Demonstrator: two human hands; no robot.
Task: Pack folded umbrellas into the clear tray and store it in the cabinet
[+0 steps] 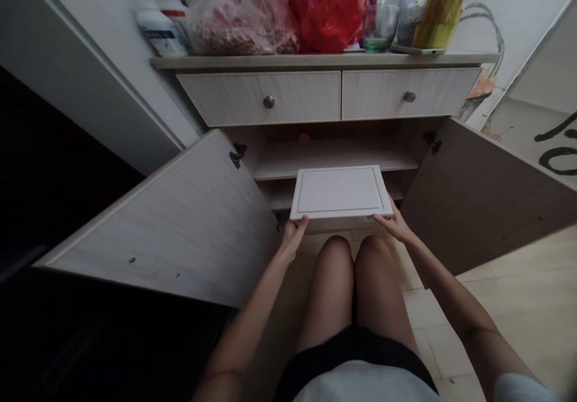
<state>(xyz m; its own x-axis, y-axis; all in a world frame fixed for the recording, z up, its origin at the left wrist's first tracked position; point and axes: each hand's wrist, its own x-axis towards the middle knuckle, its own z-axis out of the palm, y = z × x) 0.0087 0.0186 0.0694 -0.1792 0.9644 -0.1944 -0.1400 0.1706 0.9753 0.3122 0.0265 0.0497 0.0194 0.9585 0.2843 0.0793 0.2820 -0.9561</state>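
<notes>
A flat white rectangular board [341,190] with a raised border is held level in front of an open wooden cabinet [333,157]. My left hand [293,234] grips its near left corner and my right hand [393,222] grips its near right corner. Its far edge reaches over the cabinet's lower shelf. My knees are just below the board, close to the cabinet.
Both cabinet doors stand wide open, the left door [180,222] and the right door [478,191]. Two shut drawers [333,94] sit above. On top are plastic bags [279,11], bottles [157,20], a glass [380,26]. Pale floor tiles [518,306] lie right.
</notes>
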